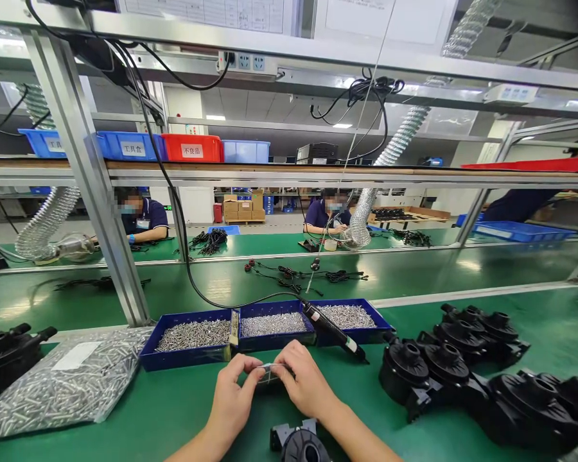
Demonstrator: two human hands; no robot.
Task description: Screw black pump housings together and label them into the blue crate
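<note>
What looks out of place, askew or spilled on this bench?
Nothing is spilled: the screws lie inside the blue trays and the plastic bag. Only the electric screwdriver looks askew, lying slanted across the right tray's rim, behind the left hand and right hand, which pinch a small clear piece.

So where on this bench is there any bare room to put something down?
Bare green mat lies between the bag of screws and the left hand, and a narrower strip between the right hand and the black housings. Behind the hands, which pinch a small clear piece, the blue screw trays and screwdriver crowd it.
</note>
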